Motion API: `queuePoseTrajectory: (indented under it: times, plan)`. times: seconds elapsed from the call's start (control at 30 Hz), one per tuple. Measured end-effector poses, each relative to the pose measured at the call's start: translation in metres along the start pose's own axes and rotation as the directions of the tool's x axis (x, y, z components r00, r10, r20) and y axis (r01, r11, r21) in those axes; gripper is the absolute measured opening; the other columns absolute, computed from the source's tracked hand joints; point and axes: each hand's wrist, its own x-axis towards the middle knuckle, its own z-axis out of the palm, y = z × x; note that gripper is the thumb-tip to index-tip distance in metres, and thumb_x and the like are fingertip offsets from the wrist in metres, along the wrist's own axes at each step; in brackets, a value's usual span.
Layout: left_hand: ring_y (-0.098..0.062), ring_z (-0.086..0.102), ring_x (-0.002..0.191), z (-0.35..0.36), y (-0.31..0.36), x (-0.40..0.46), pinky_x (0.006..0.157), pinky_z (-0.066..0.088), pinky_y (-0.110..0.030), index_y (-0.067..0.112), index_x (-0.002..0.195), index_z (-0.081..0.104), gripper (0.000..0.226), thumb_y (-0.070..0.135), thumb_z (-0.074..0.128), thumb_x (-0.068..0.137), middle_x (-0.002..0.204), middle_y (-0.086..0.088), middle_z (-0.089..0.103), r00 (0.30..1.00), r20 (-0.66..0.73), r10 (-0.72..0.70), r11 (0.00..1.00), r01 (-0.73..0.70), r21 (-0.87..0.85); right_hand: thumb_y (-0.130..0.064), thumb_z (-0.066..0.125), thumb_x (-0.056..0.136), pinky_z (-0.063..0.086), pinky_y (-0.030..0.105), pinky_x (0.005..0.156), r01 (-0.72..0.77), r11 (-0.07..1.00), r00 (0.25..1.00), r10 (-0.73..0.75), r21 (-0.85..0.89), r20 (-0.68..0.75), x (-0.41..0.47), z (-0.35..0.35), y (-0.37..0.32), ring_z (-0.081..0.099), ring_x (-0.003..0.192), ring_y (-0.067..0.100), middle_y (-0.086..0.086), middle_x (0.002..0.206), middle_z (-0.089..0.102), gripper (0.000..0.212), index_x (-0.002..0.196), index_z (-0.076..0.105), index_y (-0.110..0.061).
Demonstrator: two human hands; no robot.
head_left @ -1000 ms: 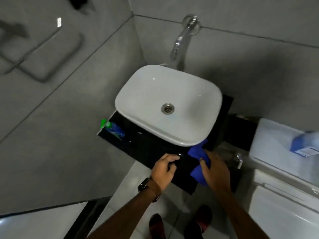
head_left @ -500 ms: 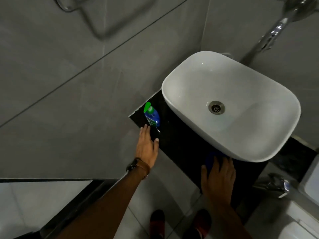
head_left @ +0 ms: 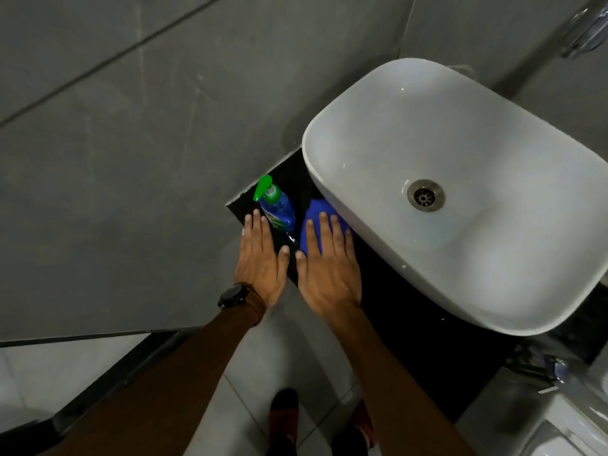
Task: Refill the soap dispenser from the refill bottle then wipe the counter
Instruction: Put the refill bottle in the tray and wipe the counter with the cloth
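Head view: right hand flat on blue cloth, left hand flat beside dispenser.

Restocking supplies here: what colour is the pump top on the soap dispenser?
Green, on a blue bottle; the soap dispenser shows clearly in the head view.

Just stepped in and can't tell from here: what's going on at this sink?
A person is wiping the black counter beside the white oval basin. The right hand lies flat on a blue cloth, pressing it against the counter. The left hand lies flat, fingers extended, next to the blue soap dispenser with a green pump, which stands at the counter's left end.
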Motion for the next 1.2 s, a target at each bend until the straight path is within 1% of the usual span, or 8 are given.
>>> queuePoseTrajectory:
  times: [0.17,0.33,0.5,0.67,0.8,0.97,1.1,1.2]
  plan:
    - [-0.028,-0.006,0.154,-0.004,0.004,0.0,0.125,0.009,-0.045,0.003,0.155,0.003,0.07,0.044,0.023,0.102,0.166,-0.016,-0.001,1.0,0.005,-0.002,1.0,0.002,0.001,-0.047,0.028,0.106,0.014,0.049,0.128,0.03,1.0,0.999,-0.031,0.006,0.031,0.022,-0.004,0.002,0.011,0.158,0.03,0.013,0.171,0.013,0.066,0.162,0.018,-0.012]
    - [-0.029,-0.005,0.154,-0.007,0.004,0.0,0.125,0.012,-0.048,0.003,0.156,0.004,0.07,0.043,0.023,0.102,0.166,-0.016,0.0,0.999,0.031,-0.013,0.999,0.011,0.046,-0.043,0.033,0.104,0.017,0.052,0.126,-0.002,0.999,0.999,0.001,0.032,0.046,-0.067,0.002,0.027,0.011,0.158,0.03,0.012,0.171,0.014,0.066,0.163,0.017,-0.016]
    - [-0.03,-0.004,0.154,-0.007,0.004,-0.001,0.125,0.013,-0.048,0.003,0.156,0.004,0.07,0.044,0.023,0.103,0.166,-0.016,0.0,1.0,0.027,-0.01,0.999,0.009,0.036,-0.043,0.031,0.104,0.02,0.051,0.126,-0.333,0.943,0.942,0.333,-0.002,0.035,-0.198,-0.009,0.109,0.015,0.158,0.031,0.013,0.169,0.02,0.064,0.161,0.023,-0.016]
    - [-0.031,-0.003,0.154,-0.011,0.009,-0.004,0.125,0.013,-0.048,0.001,0.156,0.006,0.069,0.042,0.023,0.103,0.165,-0.018,0.002,1.0,0.011,0.003,1.0,-0.003,0.013,-0.023,0.046,0.097,0.034,0.058,0.114,-0.554,0.828,0.828,0.559,0.087,-0.05,-0.167,-0.042,0.189,0.04,0.137,0.05,0.031,0.147,0.046,0.05,0.139,0.051,0.005]
    - [-0.03,-0.004,0.154,-0.01,0.008,-0.005,0.125,0.011,-0.047,0.003,0.156,0.003,0.069,0.042,0.022,0.103,0.166,-0.017,0.0,1.0,0.0,0.018,1.0,-0.018,-0.005,-0.017,0.052,0.096,0.025,0.046,0.121,-0.688,0.695,0.701,0.711,0.209,-0.054,-0.138,-0.055,0.201,0.029,0.149,0.041,0.023,0.162,0.033,0.06,0.153,0.039,-0.002]
    - [-0.03,-0.004,0.154,-0.011,0.006,-0.003,0.126,0.011,-0.046,0.001,0.156,0.006,0.069,0.042,0.023,0.103,0.165,-0.017,0.001,1.0,0.023,0.016,1.0,-0.016,0.016,-0.029,0.041,0.099,0.028,0.059,0.119,-0.584,0.81,0.807,0.587,0.052,-0.062,-0.184,-0.028,0.12,0.032,0.147,0.047,0.03,0.156,0.039,0.059,0.148,0.045,0.003]
    - [-0.027,-0.005,0.154,-0.011,-0.005,0.0,0.126,0.006,-0.045,0.005,0.156,0.001,0.071,0.047,0.021,0.102,0.165,-0.015,-0.002,0.996,0.06,0.071,0.995,-0.075,0.068,-0.038,0.034,0.1,0.026,0.053,0.122,-0.291,0.956,0.954,0.287,0.036,0.084,-0.18,-0.005,0.053,0.028,0.153,0.036,0.017,0.166,0.028,0.064,0.158,0.031,-0.011]
    - [-0.022,-0.005,0.154,-0.012,-0.018,0.006,0.125,0.005,-0.043,0.008,0.156,0.0,0.071,0.05,0.02,0.102,0.165,-0.008,-0.004,0.989,0.078,0.124,0.988,-0.13,0.086,-0.039,0.034,0.1,0.03,0.053,0.122,-0.1,0.994,0.991,0.095,0.049,0.093,-0.126,0.003,0.026,0.027,0.154,0.032,0.015,0.166,0.027,0.063,0.158,0.03,-0.015]
